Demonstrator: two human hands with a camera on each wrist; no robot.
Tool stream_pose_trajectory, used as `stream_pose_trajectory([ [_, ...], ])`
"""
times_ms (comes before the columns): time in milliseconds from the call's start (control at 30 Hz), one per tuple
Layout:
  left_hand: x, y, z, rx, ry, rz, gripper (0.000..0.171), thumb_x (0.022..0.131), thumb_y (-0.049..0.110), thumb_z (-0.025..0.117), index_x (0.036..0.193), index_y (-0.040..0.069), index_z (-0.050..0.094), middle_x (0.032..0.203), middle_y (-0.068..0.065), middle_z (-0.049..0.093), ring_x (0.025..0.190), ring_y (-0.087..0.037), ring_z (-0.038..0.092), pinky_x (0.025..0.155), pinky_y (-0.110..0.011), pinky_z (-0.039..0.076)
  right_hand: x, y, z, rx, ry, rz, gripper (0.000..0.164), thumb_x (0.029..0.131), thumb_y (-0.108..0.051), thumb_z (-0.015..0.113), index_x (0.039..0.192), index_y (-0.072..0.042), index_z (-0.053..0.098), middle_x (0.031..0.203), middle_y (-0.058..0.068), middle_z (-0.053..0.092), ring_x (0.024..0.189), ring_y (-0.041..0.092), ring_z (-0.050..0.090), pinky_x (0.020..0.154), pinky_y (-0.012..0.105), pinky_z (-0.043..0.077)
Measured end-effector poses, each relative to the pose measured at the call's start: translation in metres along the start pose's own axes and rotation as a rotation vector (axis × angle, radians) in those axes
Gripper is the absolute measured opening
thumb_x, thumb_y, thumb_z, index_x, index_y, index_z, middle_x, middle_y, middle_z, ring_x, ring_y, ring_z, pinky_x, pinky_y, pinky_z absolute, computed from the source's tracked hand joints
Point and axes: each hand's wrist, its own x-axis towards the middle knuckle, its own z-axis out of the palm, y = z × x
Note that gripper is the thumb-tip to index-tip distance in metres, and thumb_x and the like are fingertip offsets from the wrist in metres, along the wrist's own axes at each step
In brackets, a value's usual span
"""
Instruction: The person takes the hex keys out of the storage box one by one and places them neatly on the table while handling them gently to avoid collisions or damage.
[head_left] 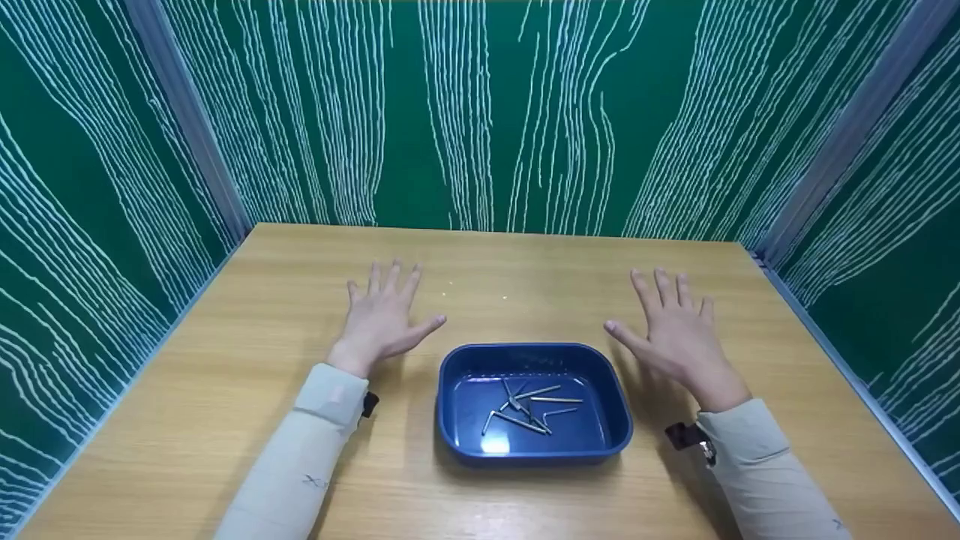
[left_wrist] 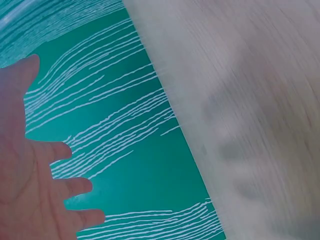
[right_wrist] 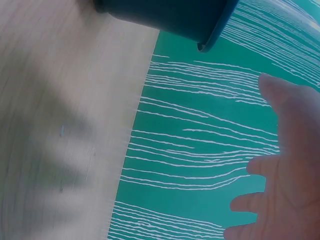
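A dark blue rectangular tray (head_left: 534, 457) stands on the wooden table, with several hex keys (head_left: 517, 421) lying loosely crossed on its bottom. Left of the tray and a little beyond it, my left hand (head_left: 381, 319) is held palm down with fingers spread and nothing in it. My right hand (head_left: 679, 334) mirrors it on the tray's far right side, fingers also straight and apart. In the left wrist view the left hand (left_wrist: 30, 175) shows bare, outstretched fingers. The right wrist view has the right hand (right_wrist: 287, 185) with the tray's side (right_wrist: 165, 15) at the top.
The wooden table (head_left: 225, 390) has a few tiny pale specks (head_left: 504, 298) behind the tray. Green panels with wavy white lines (head_left: 517, 112) enclose it at the back and both sides, joined by grey corner posts (head_left: 191, 112).
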Motion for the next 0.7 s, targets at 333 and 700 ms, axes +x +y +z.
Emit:
stream_pose_trajectory([
  [333, -0.0018, 0.0009, -0.0028, -0.011, -0.041, 0.034, 0.102, 0.097, 0.081, 0.049, 0.174, 0.019, 0.023, 0.180, -0.019, 0.021, 0.166, -0.052, 0.016, 0.126, -0.081, 0.018, -0.0017, -0.0056, -0.0037, 0.002, -0.029, -0.034, 0.100, 0.102, -0.075, 0.049, 0.174, -0.013, 0.017, 0.176, 0.033, 0.018, 0.161, 0.063, 0.010, 0.121, 0.089, 0.008],
  [700, -0.0057, 0.0008, -0.0066, -0.115, -0.134, 0.062, 0.098, 0.098, 0.077, 0.053, 0.170, 0.014, 0.035, 0.174, -0.018, 0.036, 0.162, -0.045, 0.033, 0.130, -0.071, 0.026, -0.0032, -0.0071, -0.0078, 0.017, -0.051, -0.087, 0.101, 0.102, -0.072, 0.054, 0.173, -0.010, 0.021, 0.172, 0.033, 0.030, 0.156, 0.061, 0.028, 0.123, 0.082, 0.022],
])
